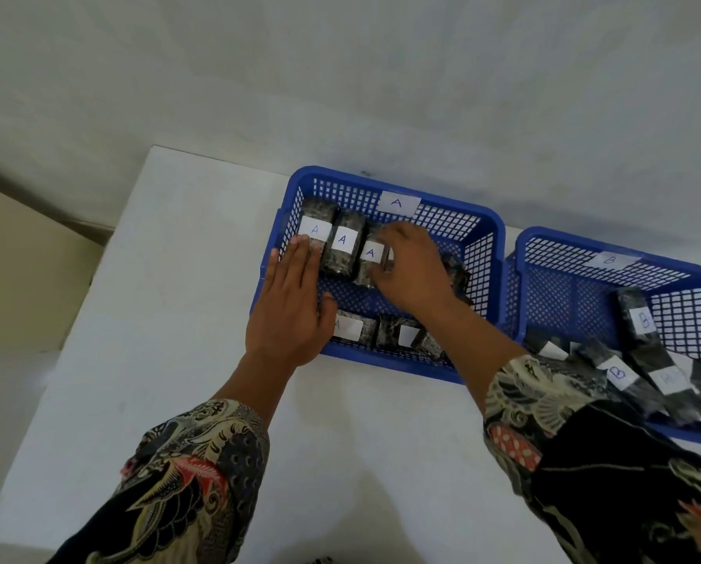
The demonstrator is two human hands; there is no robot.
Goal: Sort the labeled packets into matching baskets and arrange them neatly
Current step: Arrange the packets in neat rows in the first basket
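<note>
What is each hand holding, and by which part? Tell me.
Left hand holds nothing, lying flat against the first A packet. Right hand fingers grip the third A packet at its near end.

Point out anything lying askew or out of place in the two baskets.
In basket B, the packets marked B lie heaped at crossing angles near the front wall, not in a row. In basket A, one dark packet right of the right hand sits tilted, apart from the aligned row of A packets.
</note>
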